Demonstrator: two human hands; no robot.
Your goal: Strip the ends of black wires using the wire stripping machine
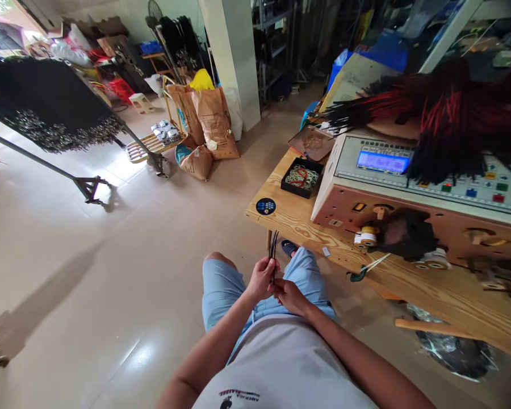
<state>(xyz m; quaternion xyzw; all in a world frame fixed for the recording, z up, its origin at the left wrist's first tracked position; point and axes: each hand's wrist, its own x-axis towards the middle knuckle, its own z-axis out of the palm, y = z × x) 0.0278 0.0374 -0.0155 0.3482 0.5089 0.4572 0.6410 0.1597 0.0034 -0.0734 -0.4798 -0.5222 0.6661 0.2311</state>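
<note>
A thin bundle of black insulated wires (273, 249) is being held upright above the knees of a seated person, over pale blue shorts (225, 295). The wires are being clenched in the left hand (262, 278), whose grip is closed around them, while the lower strands are being pinched by the right hand (289, 296), whose grip also appears closed. To the right, a pale wooden desk (298, 224) is being used to carry a beige wire-processing machine with a blue display (383, 162), a black tray of coiled wires (301, 177) and a small yellow-and-white spool (367, 236). A dense hank of red and black wires (447, 125) is being rested across the top of the machine. Across the tiled floor (68, 272), a broad curtain of black wires with metal-tipped ends (46, 102) is being carried on a metal rack. Judging from these piles, a large quantity of wire appears to be already processed, while the hank, the coils and the strands in hand are being left to be dealt with.
</note>
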